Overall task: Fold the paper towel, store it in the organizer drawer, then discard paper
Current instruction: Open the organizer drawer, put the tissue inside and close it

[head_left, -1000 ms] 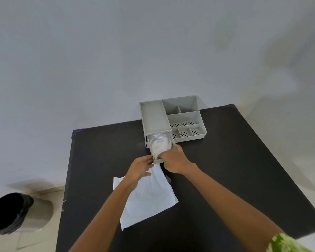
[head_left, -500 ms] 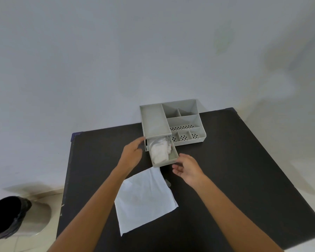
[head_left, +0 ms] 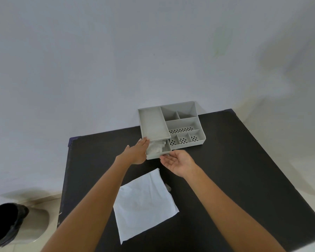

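A: Since the earlier frame I see the drawer [head_left: 158, 149] pushed further in, paper towel [head_left: 155, 147] inside.
B: Hands?
A: Left hand [head_left: 137, 152] flat against organizer [head_left: 182, 124]; right hand [head_left: 178, 161] open, empty, fingertips at the drawer front. Paper [head_left: 145, 203] awaits on tabletop [head_left: 244, 160].

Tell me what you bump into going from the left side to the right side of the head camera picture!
Black round bin on the floor → white flat paper sheet on the table → grey plastic organizer's perforated compartments.
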